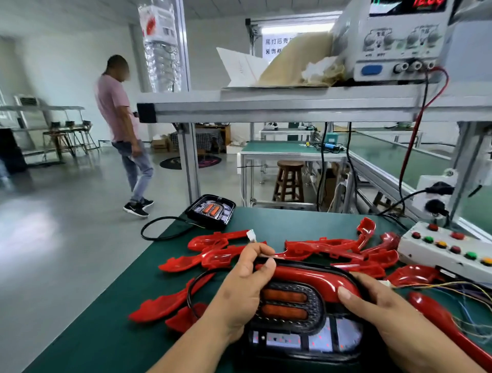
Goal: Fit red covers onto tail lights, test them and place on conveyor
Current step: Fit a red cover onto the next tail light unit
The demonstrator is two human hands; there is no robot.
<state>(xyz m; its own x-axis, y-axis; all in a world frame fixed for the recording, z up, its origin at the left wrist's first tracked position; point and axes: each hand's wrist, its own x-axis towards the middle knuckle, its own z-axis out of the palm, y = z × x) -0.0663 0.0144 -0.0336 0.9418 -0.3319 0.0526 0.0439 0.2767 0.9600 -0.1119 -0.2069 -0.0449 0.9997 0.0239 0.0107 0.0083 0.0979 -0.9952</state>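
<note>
Well beyond the left hand [239,290], a white sign [275,45] reads 尾灯后壳 on one line and 装饰框 below, the rest hidden by beige cloth [298,58]. High above the right hand [378,306], the power supply's [399,48] red digits [428,3] are blurred, perhaps 12. The hanging bag's [162,61] barcode label [169,32] is unreadable.

At one o'clock the top edge cuts the power supply [399,45] and its red digits are too blurred to read. At six o'clock the left hand [247,290] hides the left end of the tail light [290,303].

Factory assembly line, conveyor [386,157], power supply [399,40], aluminium-frame workbenches [279,106]
</note>
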